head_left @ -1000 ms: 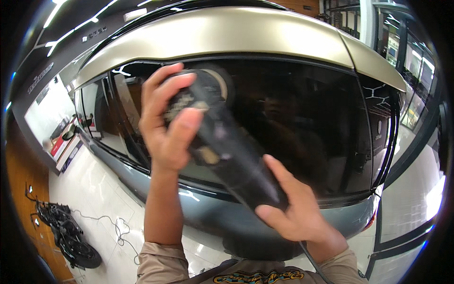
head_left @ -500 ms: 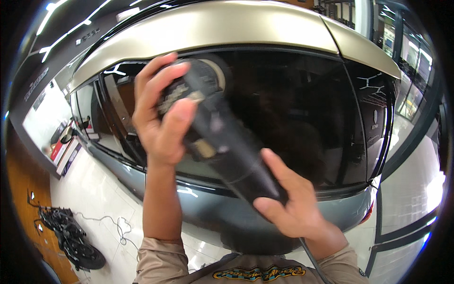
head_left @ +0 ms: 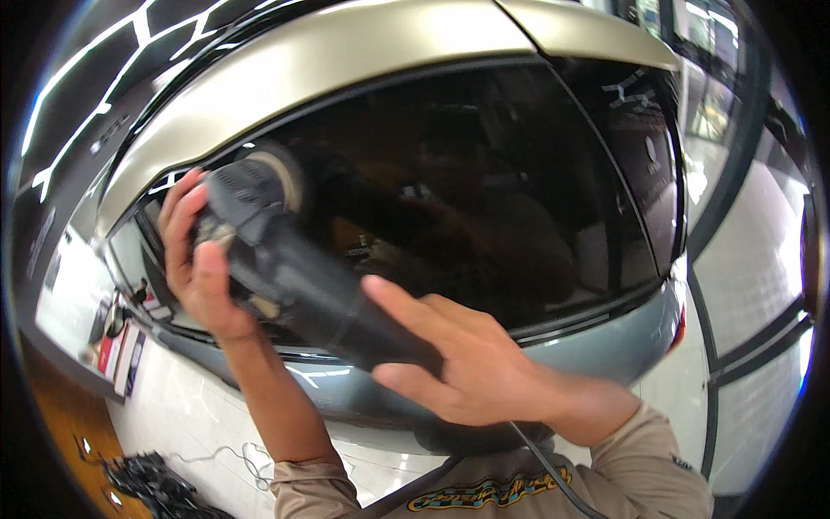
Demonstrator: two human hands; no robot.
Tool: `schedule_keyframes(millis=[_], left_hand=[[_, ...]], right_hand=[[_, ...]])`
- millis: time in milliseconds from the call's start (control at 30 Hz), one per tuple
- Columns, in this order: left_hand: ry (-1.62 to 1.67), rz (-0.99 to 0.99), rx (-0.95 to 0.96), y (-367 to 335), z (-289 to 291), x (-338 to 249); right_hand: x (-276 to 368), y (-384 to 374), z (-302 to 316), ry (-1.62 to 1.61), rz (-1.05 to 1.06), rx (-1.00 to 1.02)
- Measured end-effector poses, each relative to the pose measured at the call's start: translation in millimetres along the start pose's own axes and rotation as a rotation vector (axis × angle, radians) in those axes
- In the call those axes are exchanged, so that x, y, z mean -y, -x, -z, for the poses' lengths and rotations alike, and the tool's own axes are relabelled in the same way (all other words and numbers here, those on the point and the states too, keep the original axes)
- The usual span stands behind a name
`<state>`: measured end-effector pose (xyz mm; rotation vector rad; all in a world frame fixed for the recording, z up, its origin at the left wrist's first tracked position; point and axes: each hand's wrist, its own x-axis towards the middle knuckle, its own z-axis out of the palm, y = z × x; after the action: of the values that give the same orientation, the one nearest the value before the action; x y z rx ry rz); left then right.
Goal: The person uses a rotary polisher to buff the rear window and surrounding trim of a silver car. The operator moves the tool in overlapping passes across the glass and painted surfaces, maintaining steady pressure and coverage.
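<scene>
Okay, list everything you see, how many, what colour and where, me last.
Car: one, gold above, grey-blue below, across the middle
Large window: one, dark, on the car's side
Polisher: one, black, before the window
Pad: one, tan edge, on the polisher's head
Cord: one, dark, bottom, right of centre
Ceiling lights: several, white, upper left
Frames: several, dark, right side
Floor cable: one, grey, lower left
Machine: one, black, lower left, cut off
Tiled floor: one, white, below the car
Shirt: one, tan, bottom
Left hand: one, bare, at polisher's head
Right hand: one, bare, around polisher's rear
</scene>
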<state>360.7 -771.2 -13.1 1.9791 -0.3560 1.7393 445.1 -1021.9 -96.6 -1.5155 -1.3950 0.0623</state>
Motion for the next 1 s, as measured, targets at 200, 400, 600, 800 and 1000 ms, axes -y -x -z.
schedule_keyframes(millis=[200,400,600,800,1000], left_hand=[[0.023,-0.001,0.037,8,-18,-1],[0.036,-0.081,0.091,-3,-97,-46],[-0.002,-0.242,0.272,-10,-177,-87],[0.156,-0.158,0.228,-5,-195,-100],[0.023,-0.174,0.203,-6,-115,-56]], right_hand=[[-6,14,20,-0.011,-0.021,-0.016],[-22,69,69,-0.031,-0.033,-0.172],[-33,132,90,-0.312,-0.288,-0.518],[-27,139,80,-0.396,-0.37,-0.651],[-29,94,55,-0.243,-0.209,-0.364]])
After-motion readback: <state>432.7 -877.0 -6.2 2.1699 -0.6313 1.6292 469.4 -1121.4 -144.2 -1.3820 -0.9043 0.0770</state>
